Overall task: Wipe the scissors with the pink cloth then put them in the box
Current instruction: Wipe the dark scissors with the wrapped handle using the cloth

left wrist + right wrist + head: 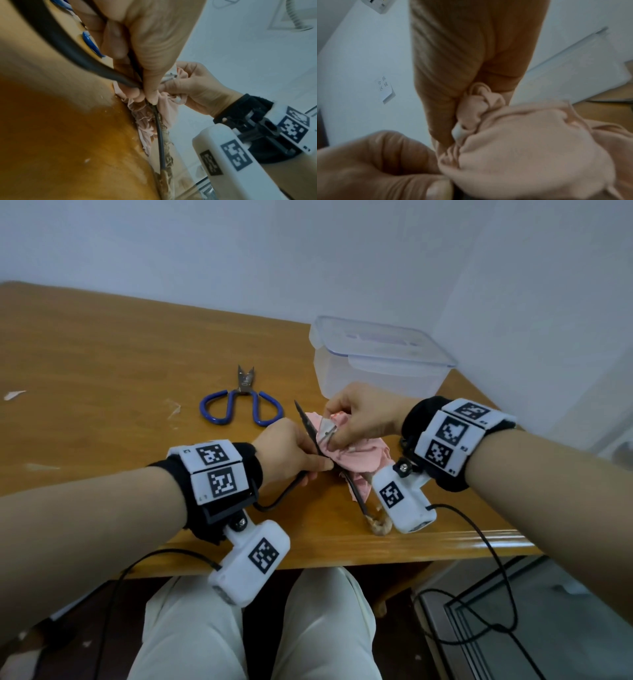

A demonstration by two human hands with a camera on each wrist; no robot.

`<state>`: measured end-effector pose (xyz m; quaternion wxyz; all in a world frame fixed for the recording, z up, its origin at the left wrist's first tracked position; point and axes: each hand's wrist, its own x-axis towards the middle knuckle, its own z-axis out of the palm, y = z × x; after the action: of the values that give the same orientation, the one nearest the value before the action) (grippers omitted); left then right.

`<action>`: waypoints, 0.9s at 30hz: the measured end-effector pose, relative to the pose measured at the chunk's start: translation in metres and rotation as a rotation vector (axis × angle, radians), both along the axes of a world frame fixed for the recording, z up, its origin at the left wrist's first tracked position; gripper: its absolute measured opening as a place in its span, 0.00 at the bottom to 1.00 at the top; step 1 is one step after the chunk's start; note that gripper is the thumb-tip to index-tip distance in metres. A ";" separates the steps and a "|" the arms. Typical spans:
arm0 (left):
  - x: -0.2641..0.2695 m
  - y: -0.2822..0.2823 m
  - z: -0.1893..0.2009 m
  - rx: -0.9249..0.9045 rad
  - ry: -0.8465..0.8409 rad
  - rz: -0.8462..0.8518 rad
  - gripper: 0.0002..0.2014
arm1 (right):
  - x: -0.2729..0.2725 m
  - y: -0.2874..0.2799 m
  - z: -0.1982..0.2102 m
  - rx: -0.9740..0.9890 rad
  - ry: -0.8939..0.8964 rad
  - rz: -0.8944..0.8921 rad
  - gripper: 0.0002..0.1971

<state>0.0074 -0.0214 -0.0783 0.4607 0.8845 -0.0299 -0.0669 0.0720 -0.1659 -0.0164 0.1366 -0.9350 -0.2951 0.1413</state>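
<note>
Near the table's front edge I hold dark old scissors [304, 419] open, one blade pointing up and away. My left hand [301, 450] grips them by the pivot, thumb and fingers curled round the metal [159, 142]. The pink cloth [359, 455] is bunched round the other blade, pinched there by my right hand [346, 422]. One dark handle loop [68, 44] runs back under my left wrist. In the right wrist view the cloth [530, 148] fills the lower right under my right hand [462, 67]. The clear plastic box [373, 378] stands just beyond my right hand, its lid lying on top.
A second pair of scissors with blue handles [241, 404] lies flat on the wooden table [102, 364], left of the box and beyond my left hand. A few white scraps [13, 395] lie at the far left. A white wall bounds the table at the back and right.
</note>
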 end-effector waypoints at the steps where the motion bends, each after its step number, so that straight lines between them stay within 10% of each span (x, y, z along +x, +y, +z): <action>1: 0.000 0.000 -0.001 0.010 -0.008 -0.004 0.16 | -0.001 0.002 -0.003 0.037 -0.015 -0.017 0.14; 27: -0.004 -0.001 0.003 0.065 -0.077 -0.031 0.18 | 0.002 0.013 0.001 0.119 0.002 -0.078 0.09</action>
<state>0.0037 -0.0222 -0.0757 0.4293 0.9003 -0.0591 -0.0409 0.0745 -0.1528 -0.0150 0.1974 -0.9360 -0.2661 0.1191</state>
